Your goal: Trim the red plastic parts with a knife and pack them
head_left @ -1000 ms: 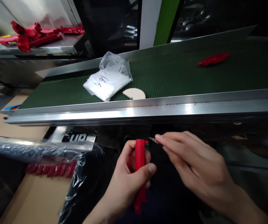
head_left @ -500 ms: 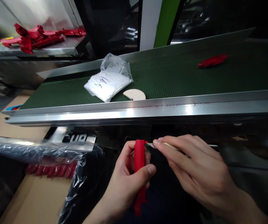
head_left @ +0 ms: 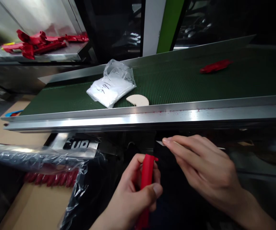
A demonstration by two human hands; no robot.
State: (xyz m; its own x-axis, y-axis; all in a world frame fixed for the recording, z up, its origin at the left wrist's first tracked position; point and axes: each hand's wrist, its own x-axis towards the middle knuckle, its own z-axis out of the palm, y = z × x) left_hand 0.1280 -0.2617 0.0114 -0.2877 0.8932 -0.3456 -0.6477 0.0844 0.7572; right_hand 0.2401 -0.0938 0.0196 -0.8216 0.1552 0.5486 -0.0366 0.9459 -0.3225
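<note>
My left hand (head_left: 133, 195) is closed round a long red plastic part (head_left: 146, 179), held upright below the conveyor's steel rail. My right hand (head_left: 200, 169) pinches a small blade (head_left: 160, 143) between thumb and forefinger; its metal tip points left and sits just above and to the right of the red part's top end, a little apart from it. Both hands are in front of the dark space under the belt.
A green conveyor belt (head_left: 176, 80) carries a clear bag of white material (head_left: 111, 86), a beige half-disc (head_left: 138, 100) and another red part (head_left: 214, 66). Red parts (head_left: 39, 41) lie on a steel shelf at far left. A plastic-lined box holding red parts (head_left: 49, 177) sits at lower left.
My left hand has lowered the red part and tilted it slightly. The blade tip, which was at the part's top end, has lifted clear of it.
</note>
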